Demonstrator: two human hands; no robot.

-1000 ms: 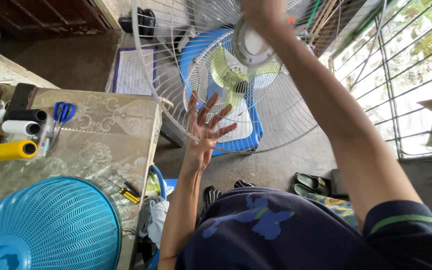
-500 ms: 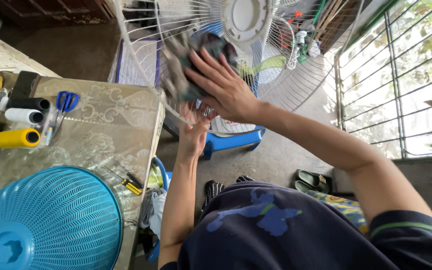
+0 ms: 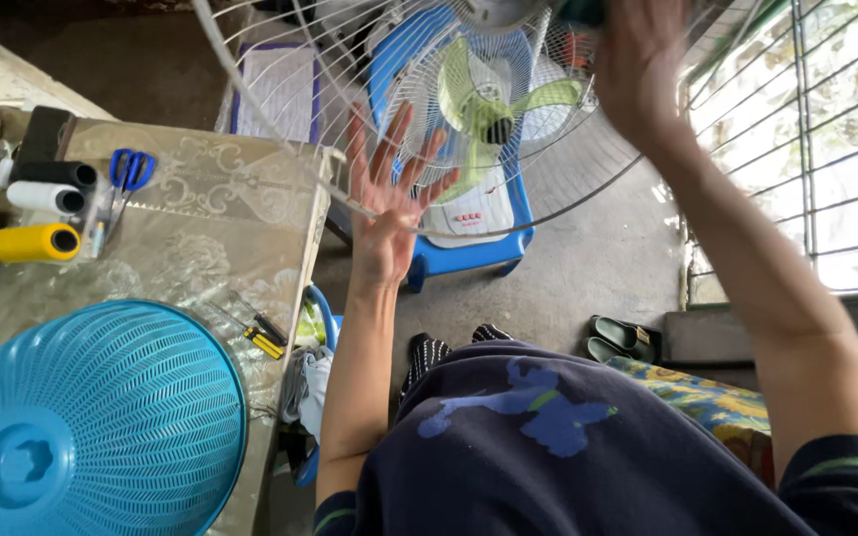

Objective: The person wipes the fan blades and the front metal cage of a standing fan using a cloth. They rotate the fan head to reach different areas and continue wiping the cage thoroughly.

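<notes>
Head view, lower left of the frame: a blue plastic fan grille (image 3: 91, 417) lies on the worktop (image 3: 220, 248), with a yellow thread spool (image 3: 32, 241), a white spool (image 3: 40, 197), a black spool (image 3: 57, 172) and blue-handled scissors (image 3: 129, 167) near its upper-left edge, and small screwdrivers (image 3: 260, 337) beside the grille.

At centre, the left hand (image 3: 386, 213) is pressed flat against the rim of the white wire fan guard (image 3: 350, 119), fingers spread wide and gripping nothing; half a second ago they were curled behind the wires. Through the guard a fan with green blades (image 3: 484, 99) shows on a blue stool (image 3: 469, 248).

Upper right, the right hand (image 3: 638, 69) has swept from the guard's centre, where it pressed a dark cloth against the wires, up to the far edge. A dark scrap shows above it at the frame top, but whether the fingers are closed on it cannot be told. The sweep reads as wiping, the guard steadied by the left palm.
</notes>
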